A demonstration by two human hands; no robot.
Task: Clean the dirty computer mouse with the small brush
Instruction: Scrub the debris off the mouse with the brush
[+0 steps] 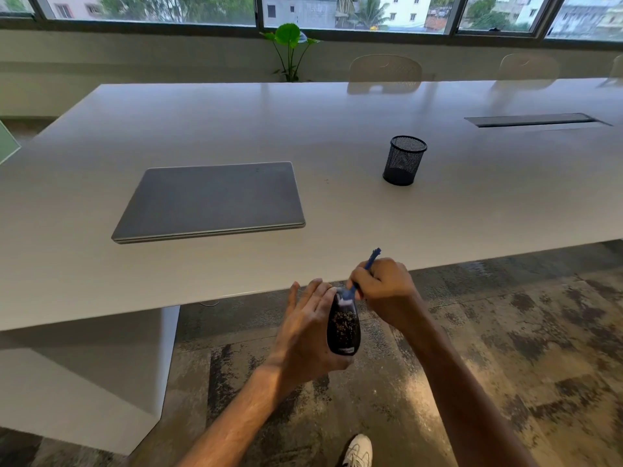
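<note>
A black computer mouse [344, 328] speckled with pale crumbs rests in the palm of my left hand [305, 326], held out over the floor just off the table's near edge. My right hand [386, 291] grips a small blue brush [369, 264]. Its handle sticks up past my knuckles, and its pale bristle end touches the front end of the mouse. The fingers of my left hand are spread behind the mouse.
A closed grey laptop [212, 200] lies on the white table [337, 129]. A black mesh pen cup [404, 160] stands to its right. A cable slot [536, 119] is set in the far right. Chairs and a plant stand behind. My white shoe [359, 449] is on patterned carpet.
</note>
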